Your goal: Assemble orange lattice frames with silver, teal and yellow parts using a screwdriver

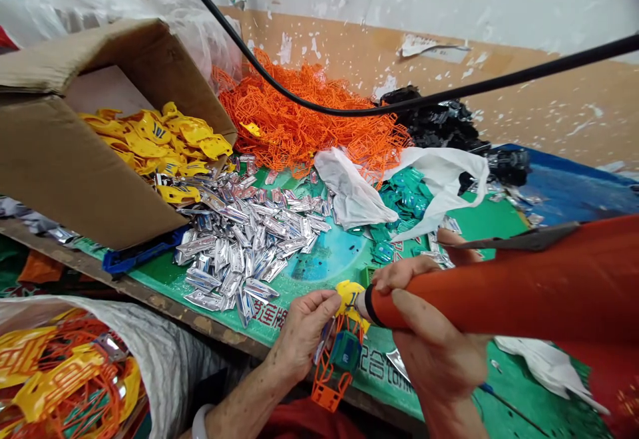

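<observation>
My left hand (304, 336) pinches a small plastic assembly (339, 359) near the table's front edge. It combines a yellow piece, an orange lattice frame, a teal part and a silver strip. My right hand (429, 332) wraps around a thick orange tool handle (499, 286), whose black-ringed tip (372, 306) presses against the yellow piece. A dark metal blade-like strip (514, 239) lies along the top of the orange handle. Most of the tool's far end runs out of view on the right, and my fingers hide parts of the assembly.
Heaps of silver pieces (249, 239), orange lattices (299, 116), teal parts (404, 193) and black parts (439, 123) lie on a green mat (492, 219). Yellow pieces (160, 136) fill a cardboard box (74, 159). A black cable (399, 108) crosses above; a sack (60, 372) sits lower left.
</observation>
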Demonstrator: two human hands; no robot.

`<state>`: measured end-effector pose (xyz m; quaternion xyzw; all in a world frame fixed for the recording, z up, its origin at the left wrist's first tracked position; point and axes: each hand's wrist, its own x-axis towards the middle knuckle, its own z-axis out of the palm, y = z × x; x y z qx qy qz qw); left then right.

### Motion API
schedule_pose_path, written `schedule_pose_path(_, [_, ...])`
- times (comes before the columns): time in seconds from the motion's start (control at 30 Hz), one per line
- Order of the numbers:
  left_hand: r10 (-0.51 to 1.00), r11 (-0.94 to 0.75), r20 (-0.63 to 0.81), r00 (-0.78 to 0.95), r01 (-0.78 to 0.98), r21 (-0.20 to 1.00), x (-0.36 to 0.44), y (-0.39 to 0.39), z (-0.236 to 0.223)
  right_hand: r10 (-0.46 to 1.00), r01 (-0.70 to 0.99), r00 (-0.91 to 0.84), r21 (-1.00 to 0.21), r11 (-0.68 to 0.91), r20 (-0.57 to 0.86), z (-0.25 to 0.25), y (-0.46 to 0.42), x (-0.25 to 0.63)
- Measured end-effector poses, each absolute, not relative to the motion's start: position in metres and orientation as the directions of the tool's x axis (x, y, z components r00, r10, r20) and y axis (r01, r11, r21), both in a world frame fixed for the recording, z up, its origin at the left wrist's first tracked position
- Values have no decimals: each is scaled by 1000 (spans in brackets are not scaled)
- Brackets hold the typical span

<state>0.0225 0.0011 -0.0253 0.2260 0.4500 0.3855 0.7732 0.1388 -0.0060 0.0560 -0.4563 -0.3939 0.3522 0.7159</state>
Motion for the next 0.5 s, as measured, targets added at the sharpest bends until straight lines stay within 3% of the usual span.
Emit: schedule_pose_path(0.5, [805,593,-514,296,-384,707,23,0,-29,871,-156,425,-928,339,247,55,-7,140])
